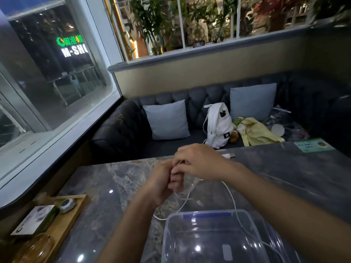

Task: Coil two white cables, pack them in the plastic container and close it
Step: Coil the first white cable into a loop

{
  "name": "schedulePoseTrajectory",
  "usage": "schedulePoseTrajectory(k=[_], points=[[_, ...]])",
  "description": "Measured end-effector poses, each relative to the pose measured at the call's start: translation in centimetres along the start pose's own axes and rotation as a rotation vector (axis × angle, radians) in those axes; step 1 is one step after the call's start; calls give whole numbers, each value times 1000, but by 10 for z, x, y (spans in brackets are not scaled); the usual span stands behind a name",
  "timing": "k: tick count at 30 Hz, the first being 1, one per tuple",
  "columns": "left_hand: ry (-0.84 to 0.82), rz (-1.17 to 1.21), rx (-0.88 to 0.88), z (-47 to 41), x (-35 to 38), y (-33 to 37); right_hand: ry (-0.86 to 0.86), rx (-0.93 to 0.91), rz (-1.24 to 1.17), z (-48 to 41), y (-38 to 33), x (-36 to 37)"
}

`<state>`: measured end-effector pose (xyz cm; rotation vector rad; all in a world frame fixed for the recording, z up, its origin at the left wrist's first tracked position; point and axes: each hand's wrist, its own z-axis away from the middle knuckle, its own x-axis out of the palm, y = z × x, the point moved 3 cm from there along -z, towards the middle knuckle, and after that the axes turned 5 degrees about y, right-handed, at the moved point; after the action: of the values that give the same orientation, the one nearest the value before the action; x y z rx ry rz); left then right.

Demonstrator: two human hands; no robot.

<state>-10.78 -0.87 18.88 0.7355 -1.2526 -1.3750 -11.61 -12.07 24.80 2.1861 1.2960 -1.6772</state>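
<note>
Both hands, left hand [161, 179] and right hand [197, 162], pinch the white cable [230, 196], fingers clamped on its limp, springy loops; best gripped where they cross.

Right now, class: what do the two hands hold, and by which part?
Both the left hand and right hand hold a white cable at its gathered loops; its loose length trails onto the table.

A grey marble table [114, 186] carries a clear plastic container [218, 236], white cable [230, 196] and wooden tray [62, 221].
</note>
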Motion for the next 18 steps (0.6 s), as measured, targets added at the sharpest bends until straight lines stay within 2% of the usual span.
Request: schedulePoseTrajectory(k=[2,4,7,9,10,12,15,18], points=[[-100,134,-76,-2,4,-6,68,86,-67,3,10,0],[-128,140,-125,-2,5,-8,109,155,-144,8,19,0],[-79,-1,-128,-1,7,-9,-35,209,-173,15,27,1],[-8,-126,-77,0,9,-7,-150,220,-288,20,29,2],[28,-163,-43,0,10,-5,-138,240,-371,22,31,3],[76,-110,36,-1,15,1,-11,302,-516,23,37,3],[119,155,73,0,21,8,215,379,-706,25,42,6],[142,145,112,5,22,7,314,450,-845,29,46,6]])
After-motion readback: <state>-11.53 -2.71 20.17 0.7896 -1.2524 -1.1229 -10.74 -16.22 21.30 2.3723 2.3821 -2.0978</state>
